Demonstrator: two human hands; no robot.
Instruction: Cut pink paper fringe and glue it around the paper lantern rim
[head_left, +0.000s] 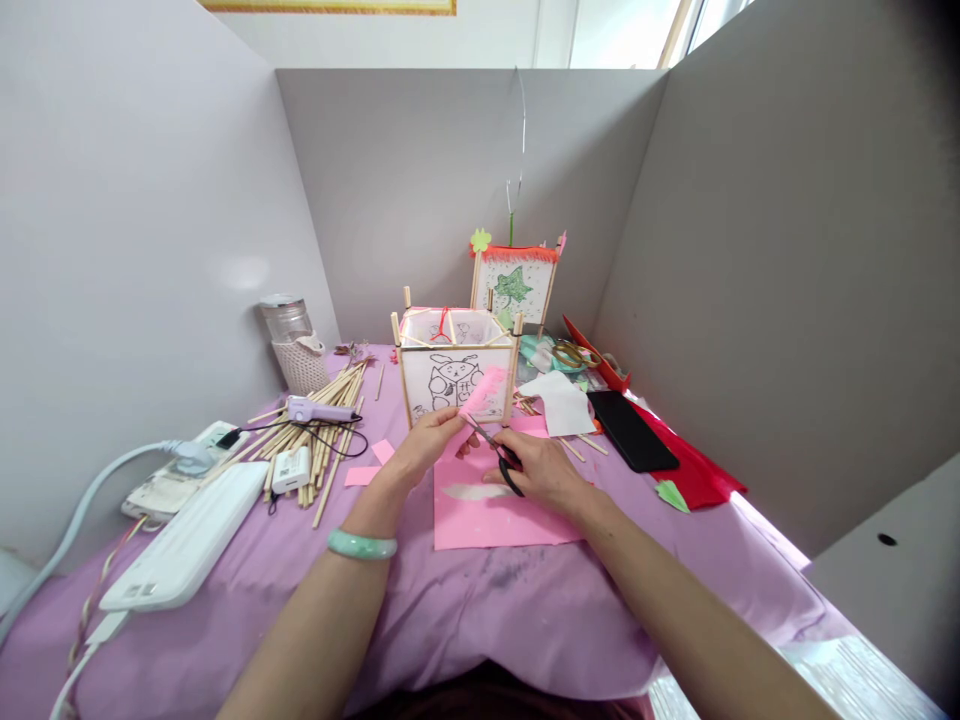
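Sticks (330,430) at left hand's (431,440) 9 o'clock. Left fingers pinching fringed pink strip (487,393), before lantern (420,385); pink sheet (480,530) at strip's 6 o'clock. Scissors (484,435) at strip's near end, right hand's (546,470) fingers round their handles. Phone (632,430) at right hand's 2 o'clock.

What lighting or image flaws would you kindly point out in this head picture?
Head view: washed-out window at upper right; soft glare on the left partition; dark edge at top right; wide-angle stretching near the borders; the pink strip in the left hand looks slightly soft.
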